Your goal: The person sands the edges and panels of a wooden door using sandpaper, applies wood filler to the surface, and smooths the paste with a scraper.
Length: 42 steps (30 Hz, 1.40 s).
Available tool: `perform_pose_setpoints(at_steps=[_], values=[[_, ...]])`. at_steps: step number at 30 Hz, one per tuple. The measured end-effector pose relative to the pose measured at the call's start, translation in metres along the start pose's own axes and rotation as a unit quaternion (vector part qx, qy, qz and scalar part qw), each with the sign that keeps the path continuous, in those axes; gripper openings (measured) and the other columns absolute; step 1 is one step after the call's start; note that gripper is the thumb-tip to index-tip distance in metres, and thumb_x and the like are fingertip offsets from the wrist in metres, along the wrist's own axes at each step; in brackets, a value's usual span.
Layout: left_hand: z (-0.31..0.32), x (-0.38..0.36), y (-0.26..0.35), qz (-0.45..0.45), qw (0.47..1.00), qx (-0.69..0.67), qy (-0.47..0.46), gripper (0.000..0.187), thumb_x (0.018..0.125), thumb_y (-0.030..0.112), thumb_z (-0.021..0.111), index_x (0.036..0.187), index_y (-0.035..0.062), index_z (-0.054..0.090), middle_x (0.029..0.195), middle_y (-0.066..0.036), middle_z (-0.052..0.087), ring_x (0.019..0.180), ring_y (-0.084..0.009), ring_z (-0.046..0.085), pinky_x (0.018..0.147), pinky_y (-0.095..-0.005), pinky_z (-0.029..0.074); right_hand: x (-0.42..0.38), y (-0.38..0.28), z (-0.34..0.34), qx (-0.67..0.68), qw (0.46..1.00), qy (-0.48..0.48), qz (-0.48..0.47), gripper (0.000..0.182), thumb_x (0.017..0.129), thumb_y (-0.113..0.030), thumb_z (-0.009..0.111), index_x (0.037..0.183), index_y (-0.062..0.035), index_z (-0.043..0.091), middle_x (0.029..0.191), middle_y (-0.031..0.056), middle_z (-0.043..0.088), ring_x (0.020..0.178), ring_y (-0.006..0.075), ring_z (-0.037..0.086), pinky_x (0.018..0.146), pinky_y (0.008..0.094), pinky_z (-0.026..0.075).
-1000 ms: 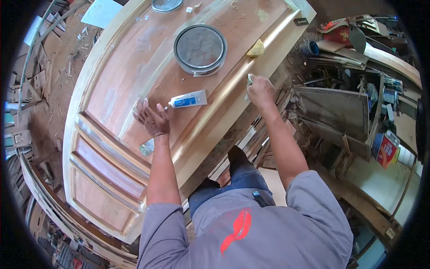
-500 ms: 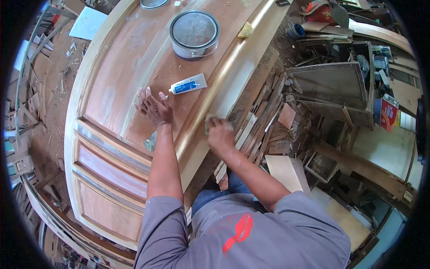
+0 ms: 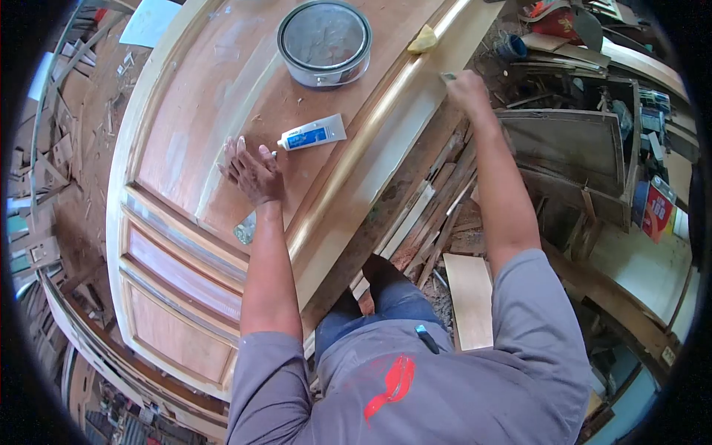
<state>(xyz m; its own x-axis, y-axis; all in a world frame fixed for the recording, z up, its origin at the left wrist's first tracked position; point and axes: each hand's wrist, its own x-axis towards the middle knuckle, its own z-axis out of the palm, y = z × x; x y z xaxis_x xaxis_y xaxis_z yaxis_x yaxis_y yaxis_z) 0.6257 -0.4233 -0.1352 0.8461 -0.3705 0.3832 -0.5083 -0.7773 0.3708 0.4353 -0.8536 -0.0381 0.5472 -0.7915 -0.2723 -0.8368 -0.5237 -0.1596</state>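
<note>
My left hand (image 3: 254,172) lies flat on the wooden door panel (image 3: 178,141), fingers spread. Just beyond its thumb is a white and blue tube (image 3: 314,134), its small cap lying close to the fingers. My right hand (image 3: 469,95) is closed on a small greyish piece of sandpaper (image 3: 448,76), mostly hidden by the fingers, at the far part of the door's pale side edge (image 3: 386,137). A round paint can (image 3: 324,46) with a smeared lid stands on the panel. On the gold-toned moulding (image 3: 356,152) sits a yellowish chunk (image 3: 423,40).
A clear flat piece (image 3: 245,228) lies beside my left wrist. Wood scraps (image 3: 437,200) are piled below the door's edge. To the right stand an old wooden cabinet (image 3: 571,148) and a red tin (image 3: 657,209). A pale board (image 3: 469,297) lies near my legs.
My right hand has slid away from my body along the door's side edge, from near the middle to its far part. The left hand stays put on the panel.
</note>
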Motion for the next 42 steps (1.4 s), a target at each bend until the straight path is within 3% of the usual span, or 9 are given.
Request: perform_pose_setpoints(at_steps=[8, 14, 20, 21, 26, 34, 37, 40, 42], values=[[0.003, -0.001, 0.000, 0.007, 1.000, 0.014, 0.008, 0.051, 0.105, 0.036, 0.053, 0.145, 0.0038, 0.051, 0.156, -0.021, 0.049, 0.151, -0.0356, 0.039, 0.126, -0.0633, 0.013, -0.084, -0.048, 0.011, -0.011, 0.995, -0.098, -0.003, 0.032, 0.094, -0.019, 0.054, 0.107, -0.0044, 0.078, 0.112, 0.0285, 0.074, 0.107, 0.0458, 0.071, 0.099, 0.0533, 0.055], [0.001, -0.004, -0.002, 0.009, 1.000, -0.015, 0.016, 0.054, 0.106, 0.039, 0.053, 0.146, 0.0030, 0.050, 0.155, -0.021, 0.049, 0.150, -0.0369, 0.040, 0.126, -0.0618, 0.013, -0.182, -0.084, 0.053, 0.027, 0.998, -0.051, -0.041, 0.032, 0.089, -0.017, 0.054, 0.109, -0.0092, 0.078, 0.106, 0.0242, 0.075, 0.103, 0.0426, 0.071, 0.095, 0.0528, 0.056], [0.000, -0.008, -0.007, 0.026, 0.996, -0.065, 0.055, 0.055, 0.104, 0.042, 0.055, 0.143, 0.0028, 0.053, 0.152, -0.021, 0.053, 0.147, -0.0363, 0.044, 0.127, -0.0586, 0.016, -0.275, -0.128, 0.086, 0.040, 0.996, -0.026, -0.082, 0.027, 0.085, -0.012, 0.056, 0.101, -0.0068, 0.077, 0.109, 0.0201, 0.075, 0.107, 0.0411, 0.070, 0.095, 0.0519, 0.057], [-0.002, -0.011, -0.010, 0.032, 0.995, -0.085, 0.052, 0.056, 0.103, 0.043, 0.057, 0.143, 0.0026, 0.054, 0.151, -0.021, 0.053, 0.146, -0.0366, 0.044, 0.126, -0.0579, 0.017, -0.291, -0.133, 0.095, 0.041, 0.992, -0.009, -0.117, 0.026, 0.083, -0.014, 0.060, 0.097, -0.0002, 0.078, 0.102, 0.0224, 0.076, 0.103, 0.0401, 0.071, 0.092, 0.0475, 0.058], [-0.034, -0.021, -0.039, 0.100, 0.991, -0.091, 0.018, 0.063, 0.096, 0.047, 0.067, 0.139, 0.0017, 0.057, 0.148, -0.023, 0.056, 0.144, -0.0405, 0.045, 0.125, -0.0565, 0.024, -0.370, -0.167, 0.135, 0.058, 0.989, -0.007, -0.135, 0.025, 0.083, -0.009, 0.060, 0.103, -0.0007, 0.073, 0.107, 0.0223, 0.074, 0.108, 0.0402, 0.069, 0.094, 0.0497, 0.057], [-0.105, -0.009, -0.119, 0.030, 0.976, 0.061, -0.205, 0.128, 0.072, 0.071, 0.084, 0.161, -0.0030, 0.028, 0.167, -0.033, 0.026, 0.158, -0.0442, 0.023, 0.128, -0.0591, 0.019, -0.491, -0.207, 0.181, 0.017, 0.976, 0.012, -0.219, 0.028, 0.081, -0.008, 0.061, 0.108, 0.0002, 0.066, 0.103, 0.0198, 0.070, 0.104, 0.0376, 0.068, 0.087, 0.0469, 0.056], [-0.123, 0.009, -0.117, 0.024, 0.955, 0.112, -0.274, 0.146, 0.063, 0.074, 0.088, 0.165, -0.0033, 0.016, 0.169, -0.033, 0.020, 0.160, -0.0449, 0.017, 0.129, -0.0589, 0.016, -0.511, -0.209, 0.169, 0.020, 0.967, -0.070, -0.244, 0.034, 0.080, -0.008, 0.064, 0.113, -0.0020, 0.070, 0.111, 0.0175, 0.073, 0.110, 0.0368, 0.068, 0.092, 0.0450, 0.054], [-0.137, 0.015, -0.110, 0.032, 0.935, 0.171, -0.308, 0.155, 0.058, 0.072, 0.092, 0.166, -0.0032, 0.009, 0.171, -0.033, 0.017, 0.160, -0.0464, 0.015, 0.129, -0.0588, 0.014, -0.489, -0.166, 0.174, 0.145, 0.939, -0.076, -0.303, 0.044, 0.078, -0.005, 0.070, 0.121, -0.0105, 0.074, 0.124, 0.0131, 0.074, 0.117, 0.0373, 0.068, 0.102, 0.0472, 0.050], [-0.137, 0.015, -0.110, 0.025, 0.932, 0.182, -0.312, 0.159, 0.055, 0.070, 0.093, 0.166, -0.0030, 0.007, 0.171, -0.032, 0.016, 0.160, -0.0473, 0.013, 0.130, -0.0582, 0.013, -0.436, -0.127, 0.142, 0.116, 0.913, 0.040, -0.389, 0.053, 0.075, -0.008, 0.079, 0.127, -0.0223, 0.076, 0.133, 0.0072, 0.073, 0.129, 0.0335, 0.063, 0.112, 0.0496, 0.042]])
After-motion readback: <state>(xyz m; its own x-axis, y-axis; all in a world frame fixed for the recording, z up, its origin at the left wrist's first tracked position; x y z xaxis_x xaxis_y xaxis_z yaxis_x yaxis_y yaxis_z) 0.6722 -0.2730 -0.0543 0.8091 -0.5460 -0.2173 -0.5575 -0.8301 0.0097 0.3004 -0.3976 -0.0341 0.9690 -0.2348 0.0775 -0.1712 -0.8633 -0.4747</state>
